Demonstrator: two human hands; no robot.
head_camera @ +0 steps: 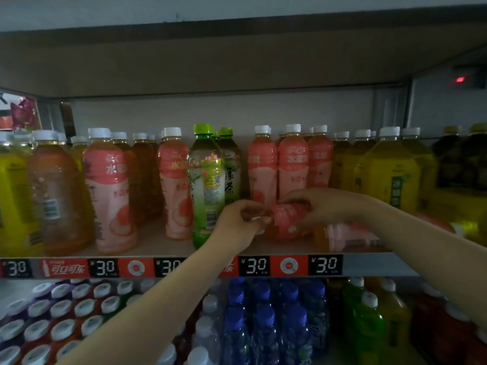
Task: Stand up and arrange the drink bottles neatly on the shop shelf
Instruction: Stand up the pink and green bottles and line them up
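A pink peach drink bottle lies on its side on the shelf board, cap end pointing left. My left hand grips its cap end; my right hand curls over its body from above. A second pink bottle lies flat just right of it, under my right forearm. Upright pink bottles stand directly behind. A green tea bottle stands upright just left of my left hand.
Upright pink, orange and yellow bottles fill the shelf to both sides. A price strip runs along the shelf edge. Below it stand white-capped, blue-capped and green bottles.
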